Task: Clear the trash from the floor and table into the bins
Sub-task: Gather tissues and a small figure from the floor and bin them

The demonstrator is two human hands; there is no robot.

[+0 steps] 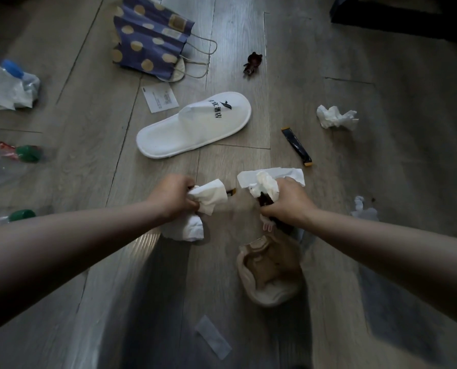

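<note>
trash (6, 94) scattered over a grey plank floor (89, 134); entries run left to right.

1. blue-capped bottle (14, 68): clear, crushed, at the far left edge.
2. red-label bottle (26, 153): green cap, crushed, below entry 1, partly out of frame.
3. green cap (22, 214): lower still, at the left edge.
4. paper bag (150, 38): blue with tan dots and cord handles, lying flat at the top.
5. printed card (160, 98): white, between the bag and the slipper.
6. left hand (174, 198): fingers curled round a white tissue (211, 199). a tissue wad (187, 230) shows just under the wrist; held or lying on the floor, cannot tell.
7. slipper (192, 126): white, black lettering on the strap, sole down, centre.
8. clear strip (214, 336): flat on the floor, bottom centre.
9. dark figurine (252, 63): small, well apart from the bag.
10. beige cloth (270, 272): rumpled, below the right hand.
11. right hand (285, 203): clenched on a bunched tissue (267, 183) and on something dark beneath it, not identifiable.
12. stick sachet (297, 146): dark with tan ends, right of the slipper.
13. crumpled tissue (335, 117): on the floor, right.
14. white scrap (363, 209): small, right of the right hand.
</note>
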